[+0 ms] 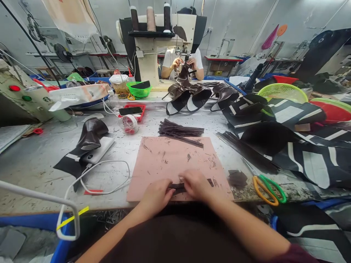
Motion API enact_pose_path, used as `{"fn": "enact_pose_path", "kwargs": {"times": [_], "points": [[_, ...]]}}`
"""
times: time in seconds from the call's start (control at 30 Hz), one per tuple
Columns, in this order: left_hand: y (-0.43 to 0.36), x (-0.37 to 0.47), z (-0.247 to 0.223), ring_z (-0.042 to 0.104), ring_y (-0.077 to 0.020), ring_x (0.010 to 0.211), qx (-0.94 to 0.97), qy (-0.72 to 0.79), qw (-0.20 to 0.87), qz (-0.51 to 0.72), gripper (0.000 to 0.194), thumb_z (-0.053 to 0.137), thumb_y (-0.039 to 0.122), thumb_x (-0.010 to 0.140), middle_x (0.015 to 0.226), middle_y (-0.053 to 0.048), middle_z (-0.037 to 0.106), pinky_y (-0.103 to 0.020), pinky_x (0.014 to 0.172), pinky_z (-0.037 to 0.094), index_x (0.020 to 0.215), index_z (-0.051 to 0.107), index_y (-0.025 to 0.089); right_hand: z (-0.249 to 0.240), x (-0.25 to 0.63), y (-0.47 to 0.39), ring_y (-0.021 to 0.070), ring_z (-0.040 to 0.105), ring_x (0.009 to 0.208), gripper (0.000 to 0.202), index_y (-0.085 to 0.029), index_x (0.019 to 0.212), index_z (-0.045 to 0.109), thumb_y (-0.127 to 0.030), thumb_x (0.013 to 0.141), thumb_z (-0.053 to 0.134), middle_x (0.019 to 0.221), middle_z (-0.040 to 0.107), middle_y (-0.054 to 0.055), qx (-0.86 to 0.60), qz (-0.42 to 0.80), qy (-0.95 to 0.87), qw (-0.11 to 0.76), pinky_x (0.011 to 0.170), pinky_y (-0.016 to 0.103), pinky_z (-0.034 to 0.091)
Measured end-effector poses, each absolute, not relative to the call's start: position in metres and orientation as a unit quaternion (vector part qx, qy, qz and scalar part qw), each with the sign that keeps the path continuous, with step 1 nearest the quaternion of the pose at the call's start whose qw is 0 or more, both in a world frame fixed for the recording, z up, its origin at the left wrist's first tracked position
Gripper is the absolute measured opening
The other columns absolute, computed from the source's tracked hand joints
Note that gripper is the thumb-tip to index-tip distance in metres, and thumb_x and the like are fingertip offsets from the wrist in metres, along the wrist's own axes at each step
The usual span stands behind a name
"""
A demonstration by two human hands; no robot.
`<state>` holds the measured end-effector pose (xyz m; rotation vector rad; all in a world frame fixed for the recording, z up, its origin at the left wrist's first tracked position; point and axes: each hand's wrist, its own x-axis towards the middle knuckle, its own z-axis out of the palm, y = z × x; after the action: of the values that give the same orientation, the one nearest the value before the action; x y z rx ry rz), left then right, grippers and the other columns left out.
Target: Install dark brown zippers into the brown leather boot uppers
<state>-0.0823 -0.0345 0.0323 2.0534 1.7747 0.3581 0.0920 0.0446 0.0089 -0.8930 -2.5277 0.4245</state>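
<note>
Low over the pink cutting board [156,160], both of my hands are closed on one dark leather strip [178,187]. My left hand [157,195] pinches its left end between thumb and fingers. From the other side my right hand [197,185] grips it, and a dark end shows past the knuckles. Part of the strip is hidden under the fingers. A pile of similar dark strips [179,129] lies at the board's far edge, with one strip resting on the board. To the right of the board is a small stack of dark pieces [237,178].
Scissors [270,188] with orange and green handles lie at the front right, near long dark strips [246,151] and black leather panels [309,160]. A phone with a white cable [127,175] is at left. Across the table a co-worker [196,60] sits at a sewing machine [148,54].
</note>
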Motion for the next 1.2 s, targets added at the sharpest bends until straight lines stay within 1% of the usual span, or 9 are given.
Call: {"fn": "enact_pose_path", "kwargs": {"times": [0.07, 0.13, 0.27, 0.37, 0.5, 0.6, 0.73, 1.0, 1.2], "points": [[-0.029, -0.076, 0.029, 0.057, -0.0173, 0.076, 0.760, 0.612, 0.191, 0.109, 0.014, 0.044, 0.023, 0.082, 0.083, -0.003, 0.061, -0.027, 0.065, 0.043, 0.089, 0.055, 0.019, -0.003, 0.104, 0.009, 0.0186, 0.056, 0.082, 0.030, -0.015, 0.096, 0.057, -0.006, 0.073, 0.040, 0.088, 0.064, 0.007, -0.272, 0.120, -0.917, 0.266, 0.074, 0.032, 0.046], [-0.024, -0.071, 0.028, 0.056, -0.0179, 0.077, 0.779, 0.594, 0.178, 0.089, 0.013, 0.045, 0.020, 0.081, 0.083, -0.004, 0.059, -0.027, 0.066, 0.042, 0.088, 0.056, 0.019, -0.010, 0.114, -0.011, 0.0201, 0.054, 0.094, 0.036, -0.013, 0.103, 0.054, -0.004, 0.073, 0.037, 0.100, 0.063, 0.009, -0.260, 0.082, -0.916, 0.295, 0.082, 0.036, 0.044], [-0.020, -0.064, 0.030, 0.055, -0.0207, 0.076, 0.766, 0.612, 0.176, 0.091, 0.008, 0.049, 0.017, 0.078, 0.078, -0.006, 0.059, -0.030, 0.067, 0.041, 0.082, 0.055, 0.016, -0.013, 0.121, -0.022, 0.0207, 0.049, 0.107, 0.041, -0.010, 0.116, 0.049, -0.005, 0.077, 0.036, 0.112, 0.059, 0.010, -0.288, 0.027, -0.916, 0.276, 0.092, 0.039, 0.039], [-0.022, -0.060, 0.032, 0.055, -0.0212, 0.074, 0.736, 0.639, 0.190, 0.117, 0.005, 0.049, 0.015, 0.077, 0.075, -0.006, 0.059, -0.031, 0.067, 0.041, 0.078, 0.054, 0.015, -0.012, 0.115, -0.023, 0.0219, 0.051, 0.103, 0.037, -0.010, 0.117, 0.050, -0.014, 0.082, 0.037, 0.109, 0.061, 0.010, -0.319, -0.001, -0.908, 0.271, 0.091, 0.038, 0.039], [-0.019, -0.057, 0.031, 0.055, -0.0156, 0.075, 0.679, 0.674, 0.230, 0.181, 0.007, 0.049, 0.012, 0.075, 0.078, -0.003, 0.060, -0.025, 0.068, 0.042, 0.078, 0.053, 0.017, -0.014, 0.107, -0.025, 0.0232, 0.052, 0.097, 0.036, -0.010, 0.115, 0.054, -0.023, 0.084, 0.039, 0.104, 0.062, 0.011, -0.344, -0.032, -0.898, 0.274, 0.090, 0.039, 0.037], [-0.016, -0.066, 0.030, 0.055, -0.0125, 0.069, 0.630, 0.696, 0.264, 0.219, 0.006, 0.051, 0.012, 0.072, 0.071, 0.001, 0.060, -0.022, 0.065, 0.042, 0.071, 0.053, 0.018, -0.017, 0.107, -0.026, 0.0223, 0.051, 0.097, 0.037, -0.009, 0.116, 0.053, -0.024, 0.085, 0.038, 0.103, 0.061, 0.011, -0.348, -0.040, -0.894, 0.278, 0.092, 0.038, 0.035], [-0.021, -0.096, 0.026, 0.054, -0.0129, 0.062, 0.567, 0.729, 0.296, 0.247, 0.004, 0.055, 0.014, 0.065, 0.063, 0.002, 0.057, -0.022, 0.058, 0.041, 0.065, 0.054, 0.018, -0.019, 0.109, -0.026, 0.0214, 0.050, 0.099, 0.038, -0.009, 0.116, 0.053, -0.024, 0.086, 0.036, 0.105, 0.060, 0.011, -0.346, -0.043, -0.894, 0.282, 0.094, 0.037, 0.032], [-0.036, -0.122, 0.014, 0.052, -0.0116, 0.059, 0.500, 0.737, 0.335, 0.307, 0.004, 0.057, 0.016, 0.060, 0.058, 0.004, 0.055, -0.022, 0.056, 0.040, 0.062, 0.055, 0.018, -0.026, 0.111, -0.029, 0.0236, 0.050, 0.101, 0.037, -0.008, 0.115, 0.053, -0.025, 0.086, 0.038, 0.106, 0.059, 0.013, -0.342, -0.058, -0.893, 0.288, 0.095, 0.039, 0.033], [-0.045, -0.122, 0.021, 0.051, -0.0121, 0.057, 0.463, 0.718, 0.333, 0.399, 0.008, 0.065, 0.022, 0.055, 0.056, 0.004, 0.056, -0.023, 0.058, 0.041, 0.059, 0.058, 0.019, -0.027, 0.115, -0.025, 0.0251, 0.051, 0.102, 0.044, -0.011, 0.126, 0.042, -0.029, 0.086, 0.038, 0.108, 0.058, 0.013, -0.329, -0.062, -0.897, 0.290, 0.093, 0.043, 0.035]]}}
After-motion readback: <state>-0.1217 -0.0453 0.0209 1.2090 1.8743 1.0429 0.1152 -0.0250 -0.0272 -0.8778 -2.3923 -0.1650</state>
